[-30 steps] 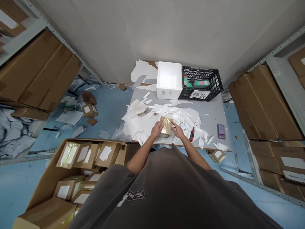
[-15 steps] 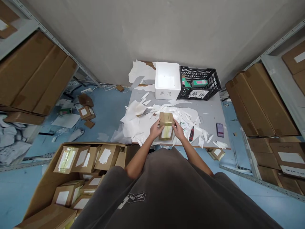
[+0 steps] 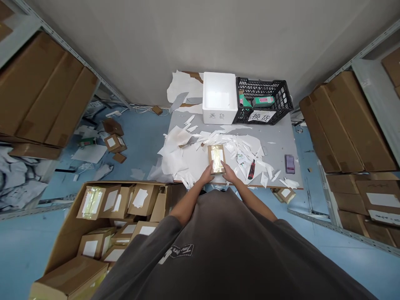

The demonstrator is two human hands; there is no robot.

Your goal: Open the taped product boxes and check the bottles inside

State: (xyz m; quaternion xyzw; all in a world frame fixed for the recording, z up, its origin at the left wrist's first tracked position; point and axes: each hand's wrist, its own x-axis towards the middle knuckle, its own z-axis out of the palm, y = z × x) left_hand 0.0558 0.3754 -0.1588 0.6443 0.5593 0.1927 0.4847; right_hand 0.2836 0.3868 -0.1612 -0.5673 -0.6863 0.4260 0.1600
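Taped carton (image 3: 216, 159), left hand (image 3: 206, 175), right hand (image 3: 230, 174)

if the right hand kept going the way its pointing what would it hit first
The small cardboard box comes first. The right hand points up and inward at the box's lower right corner, and its fingertips look already at that corner, though depth is hard to judge.

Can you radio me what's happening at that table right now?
Left hand and right hand on near end of small brown cardboard box with shiny film. White paper scraps around it, none on top.
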